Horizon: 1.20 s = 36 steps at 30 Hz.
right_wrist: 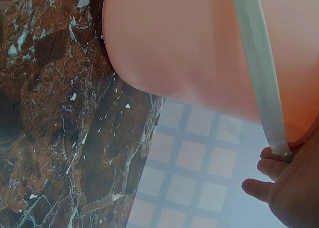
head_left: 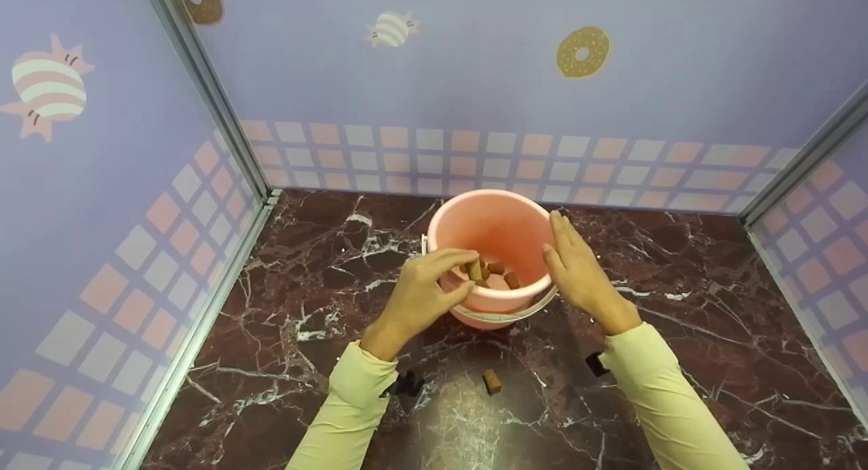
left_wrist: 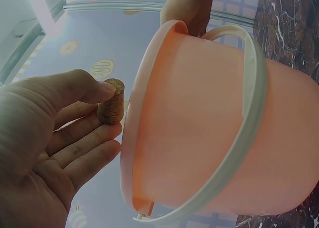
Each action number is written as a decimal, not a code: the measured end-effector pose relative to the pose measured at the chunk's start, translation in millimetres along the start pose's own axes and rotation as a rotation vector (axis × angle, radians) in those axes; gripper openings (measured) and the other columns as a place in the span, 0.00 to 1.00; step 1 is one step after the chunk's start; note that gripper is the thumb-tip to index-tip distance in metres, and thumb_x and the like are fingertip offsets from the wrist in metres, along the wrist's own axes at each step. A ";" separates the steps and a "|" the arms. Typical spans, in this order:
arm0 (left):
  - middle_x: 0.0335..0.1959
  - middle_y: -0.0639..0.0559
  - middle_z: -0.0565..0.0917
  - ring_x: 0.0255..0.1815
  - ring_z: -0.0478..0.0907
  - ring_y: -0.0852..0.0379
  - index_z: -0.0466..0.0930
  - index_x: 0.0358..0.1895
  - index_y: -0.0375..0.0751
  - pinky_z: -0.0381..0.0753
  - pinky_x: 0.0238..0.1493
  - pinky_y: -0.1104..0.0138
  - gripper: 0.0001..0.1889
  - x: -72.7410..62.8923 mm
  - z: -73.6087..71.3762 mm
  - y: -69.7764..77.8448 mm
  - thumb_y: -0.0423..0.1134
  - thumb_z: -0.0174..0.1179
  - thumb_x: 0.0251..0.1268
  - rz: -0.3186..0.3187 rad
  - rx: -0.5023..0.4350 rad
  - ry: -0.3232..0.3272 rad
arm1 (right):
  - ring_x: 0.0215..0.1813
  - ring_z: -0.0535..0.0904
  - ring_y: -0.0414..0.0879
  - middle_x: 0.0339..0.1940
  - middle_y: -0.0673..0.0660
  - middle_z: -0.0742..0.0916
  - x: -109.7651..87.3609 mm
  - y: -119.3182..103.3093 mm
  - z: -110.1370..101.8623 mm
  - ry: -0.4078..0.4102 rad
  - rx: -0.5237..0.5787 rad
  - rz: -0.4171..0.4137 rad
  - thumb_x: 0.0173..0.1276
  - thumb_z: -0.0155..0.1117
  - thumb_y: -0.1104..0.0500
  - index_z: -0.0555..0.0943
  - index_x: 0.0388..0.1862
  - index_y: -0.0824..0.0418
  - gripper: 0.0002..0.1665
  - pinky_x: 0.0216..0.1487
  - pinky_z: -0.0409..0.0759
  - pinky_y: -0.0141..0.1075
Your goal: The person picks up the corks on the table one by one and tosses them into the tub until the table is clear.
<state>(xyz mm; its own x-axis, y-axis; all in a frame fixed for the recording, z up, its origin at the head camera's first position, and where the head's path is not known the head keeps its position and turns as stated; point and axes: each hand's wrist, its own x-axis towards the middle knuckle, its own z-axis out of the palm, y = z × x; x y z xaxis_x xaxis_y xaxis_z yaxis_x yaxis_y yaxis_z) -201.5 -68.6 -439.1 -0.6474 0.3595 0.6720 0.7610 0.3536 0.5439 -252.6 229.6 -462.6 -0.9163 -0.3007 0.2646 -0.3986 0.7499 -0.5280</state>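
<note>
A pink bucket (head_left: 498,302) with a pale handle (left_wrist: 256,93) stands upright, with several corks (head_left: 511,279) lying inside. My left hand (head_left: 424,290) is at its near left rim. Between thumb and fingers the left hand pinches a cork (left_wrist: 111,102), held just over the bucket's mouth; the other fingers stretch out beneath it. At the right side of the rim, my right hand (head_left: 580,270) holds the bucket, thumb over the edge and fingers outside. In the right wrist view, fingertips (right_wrist: 256,189) show beside the handle's end.
Another cork (head_left: 491,381) lies on the dark marbled surface (head_left: 325,402) in front of the bucket. Small black objects lie near both sleeves, one dark piece (head_left: 597,364) by the right. Patterned lilac panels (head_left: 475,70) enclose the back and sides.
</note>
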 end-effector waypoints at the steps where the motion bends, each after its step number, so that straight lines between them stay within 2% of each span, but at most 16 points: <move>1: 0.54 0.39 0.89 0.57 0.87 0.44 0.87 0.55 0.30 0.81 0.67 0.61 0.21 0.1 -0.1 0.2 0.26 0.77 0.57 0.000 -0.002 0.000 | 0.86 0.46 0.68 0.86 0.72 0.55 0.1 0.0 0.0 -0.001 0.000 -0.001 0.87 0.42 0.55 0.48 0.84 0.76 0.39 0.86 0.42 0.56; 21: 0.53 0.38 0.89 0.55 0.88 0.43 0.87 0.55 0.28 0.83 0.65 0.59 0.21 1.5 1.2 -1.7 0.25 0.77 0.56 0.014 0.005 0.015 | 0.86 0.46 0.68 0.86 0.72 0.56 0.3 -0.8 -0.6 0.002 0.004 -0.009 0.87 0.42 0.56 0.48 0.84 0.77 0.39 0.86 0.43 0.55; 25: 0.53 0.38 0.89 0.50 0.89 0.45 0.87 0.55 0.29 0.88 0.54 0.63 0.21 1.3 0.7 -1.2 0.25 0.77 0.56 -0.003 0.001 0.009 | 0.86 0.47 0.68 0.86 0.72 0.56 0.5 -1.1 -0.5 0.005 0.001 -0.009 0.87 0.43 0.56 0.48 0.84 0.77 0.39 0.86 0.43 0.56; 29: 0.53 0.38 0.89 0.47 0.89 0.46 0.88 0.55 0.29 0.89 0.46 0.64 0.20 1.3 0.3 -0.6 0.26 0.76 0.58 -0.004 0.016 0.013 | 0.86 0.47 0.68 0.86 0.72 0.56 0.4 -1.1 -0.4 0.009 -0.003 -0.010 0.87 0.43 0.56 0.48 0.84 0.77 0.39 0.86 0.43 0.56; 36: 0.52 0.39 0.90 0.50 0.89 0.46 0.88 0.54 0.29 0.88 0.53 0.62 0.19 1.0 -1.5 1.1 0.27 0.77 0.58 0.021 0.035 0.033 | 0.86 0.47 0.68 0.86 0.72 0.55 -0.5 -1.2 -0.6 0.006 0.006 -0.001 0.87 0.42 0.55 0.48 0.85 0.76 0.39 0.86 0.43 0.56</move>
<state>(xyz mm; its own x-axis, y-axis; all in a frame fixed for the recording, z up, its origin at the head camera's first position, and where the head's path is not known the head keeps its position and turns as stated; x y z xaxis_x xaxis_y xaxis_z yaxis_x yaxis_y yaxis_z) -201.3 -69.2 -437.1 -0.6290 0.3386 0.6998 0.7721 0.3766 0.5119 -251.6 229.1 -461.6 -0.9157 -0.2977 0.2701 -0.3996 0.7459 -0.5328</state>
